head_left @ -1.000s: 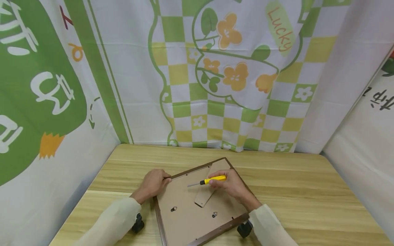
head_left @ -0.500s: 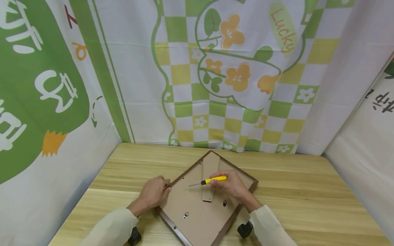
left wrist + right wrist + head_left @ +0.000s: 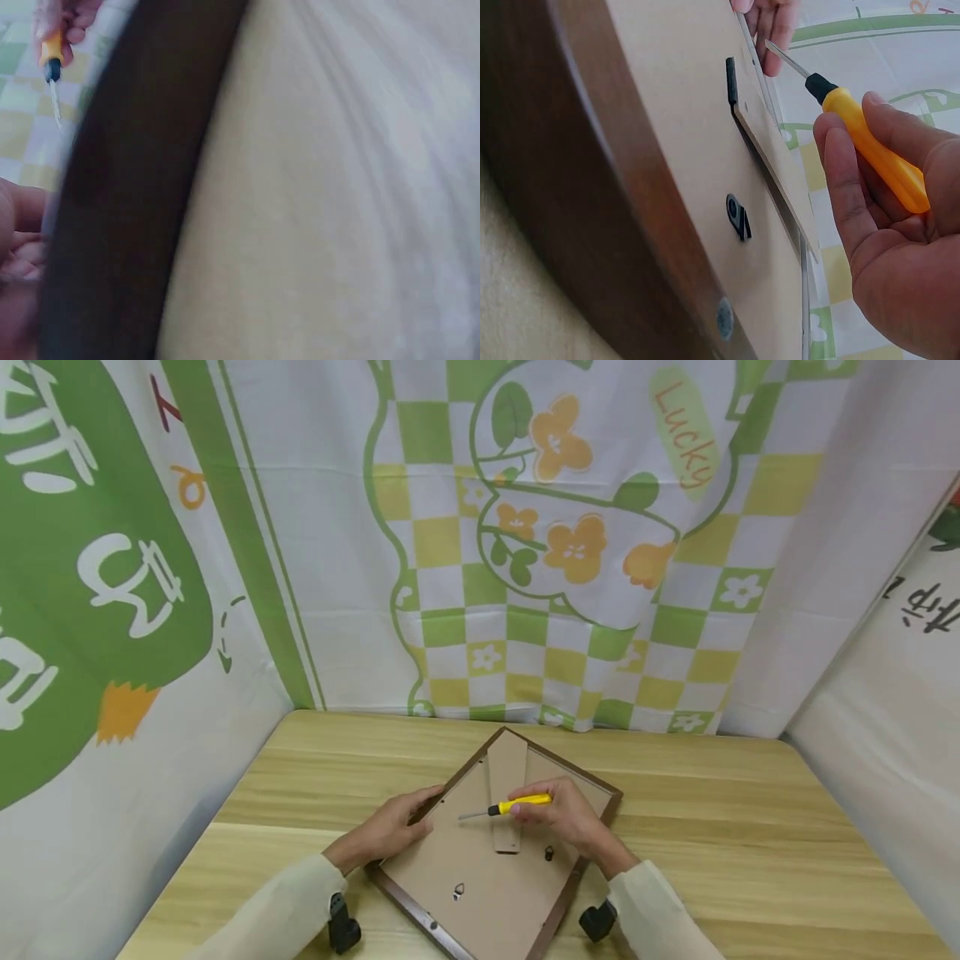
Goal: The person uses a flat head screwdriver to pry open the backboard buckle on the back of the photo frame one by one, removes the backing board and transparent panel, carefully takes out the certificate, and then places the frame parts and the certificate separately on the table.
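Observation:
A brown picture frame (image 3: 408, 903) lies face down, its tan backing board (image 3: 487, 868) facing up and one corner pointing to the back. A flat easel leg (image 3: 507, 768) and two small black hanging hooks (image 3: 458, 891) sit on the board. My left hand (image 3: 386, 828) is at the upper-left edge, fingers extended along it and thumb apart over the board. My right hand (image 3: 570, 817) pinches a yellow-handled screwdriver (image 3: 877, 154) above the leg, its tip pointing left. The right wrist view shows the shaft clear of the board.
The frame rests on a wood-grain table (image 3: 750, 827). Behind the table hangs a printed checkered curtain (image 3: 525, 652), with more printed cloth at both sides. Black wrist cameras (image 3: 597, 921) hang below the sleeves near the frame's lower edges.
The picture frame has turned counterclockwise, its top corner swinging left. My left hand's fingers have straightened from their grip on the edge. The right hand with the screwdriver has barely moved.

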`<state>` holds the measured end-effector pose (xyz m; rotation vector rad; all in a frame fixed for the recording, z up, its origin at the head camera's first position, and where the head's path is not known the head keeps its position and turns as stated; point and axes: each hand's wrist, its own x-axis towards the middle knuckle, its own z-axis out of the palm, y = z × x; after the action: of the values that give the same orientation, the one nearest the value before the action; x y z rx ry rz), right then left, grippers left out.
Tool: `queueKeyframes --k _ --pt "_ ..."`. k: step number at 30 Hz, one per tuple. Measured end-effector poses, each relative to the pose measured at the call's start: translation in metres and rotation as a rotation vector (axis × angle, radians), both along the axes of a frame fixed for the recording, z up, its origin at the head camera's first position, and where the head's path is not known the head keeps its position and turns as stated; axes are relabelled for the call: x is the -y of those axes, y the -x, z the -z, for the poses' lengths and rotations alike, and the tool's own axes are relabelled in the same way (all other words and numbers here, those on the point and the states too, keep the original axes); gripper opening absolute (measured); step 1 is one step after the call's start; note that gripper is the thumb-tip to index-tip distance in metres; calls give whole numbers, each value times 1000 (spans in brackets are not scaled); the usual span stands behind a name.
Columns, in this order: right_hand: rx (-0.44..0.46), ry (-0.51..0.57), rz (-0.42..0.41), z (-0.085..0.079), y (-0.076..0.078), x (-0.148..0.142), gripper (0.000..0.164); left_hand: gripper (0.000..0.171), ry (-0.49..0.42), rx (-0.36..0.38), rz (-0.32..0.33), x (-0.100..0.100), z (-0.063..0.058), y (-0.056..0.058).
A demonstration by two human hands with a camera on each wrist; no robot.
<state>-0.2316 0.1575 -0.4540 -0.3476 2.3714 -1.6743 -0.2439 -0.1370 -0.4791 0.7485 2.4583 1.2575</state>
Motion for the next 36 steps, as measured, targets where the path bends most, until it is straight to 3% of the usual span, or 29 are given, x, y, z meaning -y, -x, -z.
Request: queueKeyframes --k 4,10,14,19,29,36 --pt "-2 -13 2 2 0 -2 32 55 -64 54 10 5 12 4" --pt "-3 -5 10 1 0 -2 31 54 -162 47 10 4 21 6" --pt "-1 -5 13 0 0 0 29 55 -225 87 -90 -1 22 0" --pt "-33 -28 6 1 0 2 26 59 -307 185 -255 -8 24 -17" --pt "-72 -71 -8 1 -3 6 22 61 -393 163 -394 -27 24 -45" --pt "-72 -107 -20 -1 -2 8 24 59 -384 157 -507 -37 21 -61"
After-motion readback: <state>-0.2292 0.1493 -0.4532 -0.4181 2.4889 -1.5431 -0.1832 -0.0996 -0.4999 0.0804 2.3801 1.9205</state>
